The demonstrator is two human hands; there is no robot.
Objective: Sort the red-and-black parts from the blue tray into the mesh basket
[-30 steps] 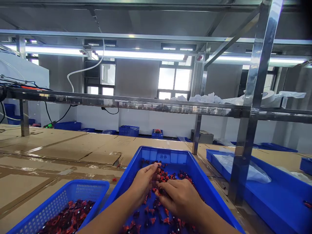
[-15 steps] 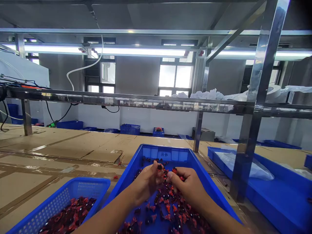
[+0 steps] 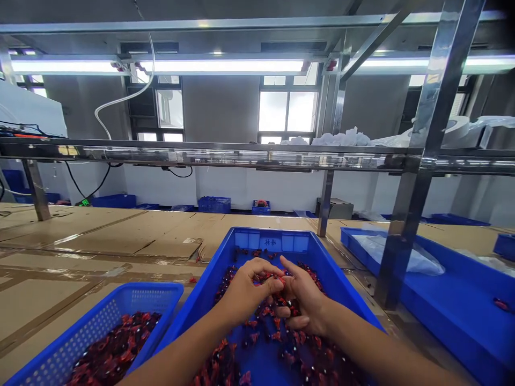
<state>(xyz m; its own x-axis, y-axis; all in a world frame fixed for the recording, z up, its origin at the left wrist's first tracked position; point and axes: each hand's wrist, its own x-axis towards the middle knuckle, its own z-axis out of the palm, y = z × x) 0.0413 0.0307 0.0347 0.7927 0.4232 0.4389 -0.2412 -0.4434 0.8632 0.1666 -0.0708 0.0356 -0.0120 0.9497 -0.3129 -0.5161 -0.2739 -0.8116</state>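
The right hand (image 3: 303, 295) has been rolled onto its edge, and the hands are drawn closer together! A clump of small red-and-black pieces (image 3: 279, 295) is held between them, low in a blue plastic tray (image 3: 265, 236); no long axis can be made out. It is overarched by the curled fingers of the left hand (image 3: 249, 287), the right's are spread, and a firm grip cannot be confirmed. Neither hand is clearly nearer. Open room is left toward the tray's far wall, and a blue mesh basket (image 3: 140, 292) is set just left.

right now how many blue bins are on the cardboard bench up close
4: mesh basket front left, solid tray centre, long tray right, bin cut off far right; others may be hidden.
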